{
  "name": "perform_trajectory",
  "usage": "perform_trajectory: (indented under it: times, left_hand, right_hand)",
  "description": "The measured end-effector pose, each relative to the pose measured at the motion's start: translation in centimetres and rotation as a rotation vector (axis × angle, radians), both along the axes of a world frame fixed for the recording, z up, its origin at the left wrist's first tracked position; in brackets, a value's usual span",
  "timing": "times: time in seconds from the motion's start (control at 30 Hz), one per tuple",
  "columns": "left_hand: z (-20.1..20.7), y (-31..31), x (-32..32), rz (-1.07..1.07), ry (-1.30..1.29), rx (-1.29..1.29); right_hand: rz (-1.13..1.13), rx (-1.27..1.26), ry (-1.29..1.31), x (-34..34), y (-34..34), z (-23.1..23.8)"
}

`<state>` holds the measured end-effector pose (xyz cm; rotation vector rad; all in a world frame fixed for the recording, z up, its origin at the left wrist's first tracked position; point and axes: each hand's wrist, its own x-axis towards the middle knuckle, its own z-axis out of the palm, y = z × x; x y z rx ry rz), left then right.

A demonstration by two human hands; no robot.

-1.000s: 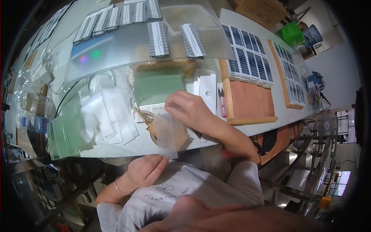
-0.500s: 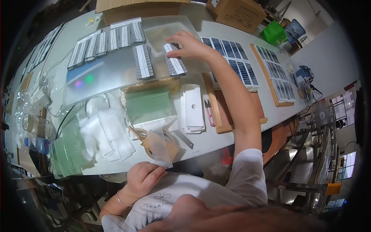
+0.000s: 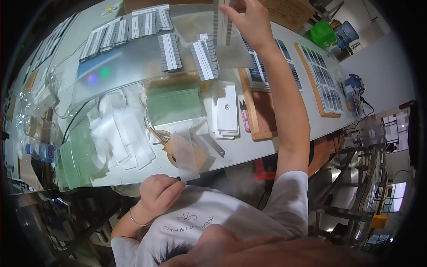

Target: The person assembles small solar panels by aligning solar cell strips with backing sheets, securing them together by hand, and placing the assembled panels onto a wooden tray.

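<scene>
My right hand (image 3: 254, 22), at the far edge of the table, pinches a grey tiled strip with a pale lengthwise band (image 3: 222, 24). Its thumb presses on the strip's face, and the strip is raised above a frosted sheet (image 3: 133, 71). Just below it on that sheet lie overlapping similar strips (image 3: 204, 60), with another strip pile (image 3: 170, 52) to their left. Close to my shirt, my left hand (image 3: 161, 193) has its fingers curled together. Its fingertips are by the lower end of a translucent mesh strip (image 3: 186, 153); whatever they hold is hidden.
A row of more strips (image 3: 126, 30) spans the sheet's far side. Nearer are green sheets (image 3: 173, 104), white plastic strips (image 3: 120, 138), white plates (image 3: 226, 109) and pink-handled snips (image 3: 245, 118). Dark-celled panels (image 3: 318, 78) and a wooden frame (image 3: 249, 104) occupy the right.
My right hand has moved up and away, lifting a strip off the frosted sheet. My left hand has shifted slightly left, and the whole view has tilted a little.
</scene>
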<state>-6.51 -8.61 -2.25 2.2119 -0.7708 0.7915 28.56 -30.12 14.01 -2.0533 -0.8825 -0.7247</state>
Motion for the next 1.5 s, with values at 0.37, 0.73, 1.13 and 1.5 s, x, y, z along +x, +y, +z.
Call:
perform_trajectory:
  times: [0.37,0.73,1.13,1.5]
  left_hand:
    - [-0.5,1.0,-1.2,-0.123,-0.168,0.053]
    - [-2.0,-0.4,0.9,-0.014,-0.087,0.148]
    - [-2.4,-0.6,1.3,-0.036,-0.11,0.164]
    - [-2.5,-0.6,1.3,-0.016,-0.149,0.185]
  right_hand:
    - [0.536,-0.032,0.906,-19.2,1.3,-8.3]
    - [0.443,-0.108,0.833,-18.9,2.2,-12.9]
    - [0.373,-0.247,0.492,-17.8,0.2,-14.7]
    - [-0.165,-0.502,0.258,-15.2,-3.7,-11.2]
